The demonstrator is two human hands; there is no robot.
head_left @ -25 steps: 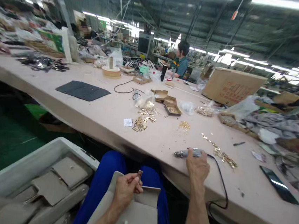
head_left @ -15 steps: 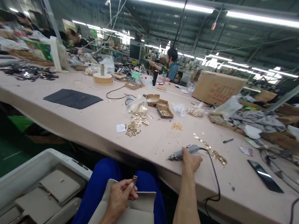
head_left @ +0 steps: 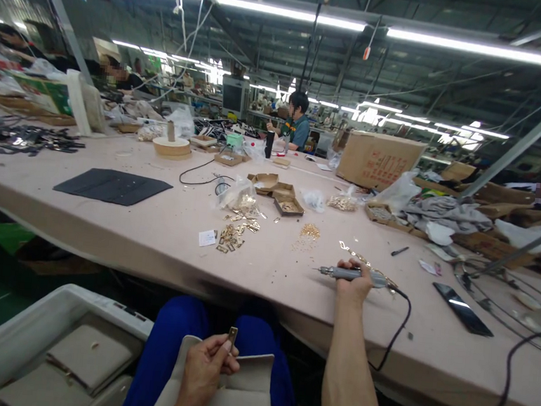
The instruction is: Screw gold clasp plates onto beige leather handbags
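My left hand is down over my lap and pinches a small gold metal fitting between thumb and fingers, against the top edge of a beige leather piece lying on my blue trousers. My right hand reaches onto the pink table and is closed round a grey corded electric screwdriver, whose tip points left and whose black cord hangs over the table edge. Loose gold fittings lie further back.
A grey bin of beige leather pieces stands at my left. On the table are small cardboard trays, a black sheet, a phone, a cardboard box and a cloth heap. Other people work at the far end.
My right hand has lifted the screwdriver a little off the table and levelled it, tip to the left. The view has tilted upward. My left hand keeps its pinch on the fitting.
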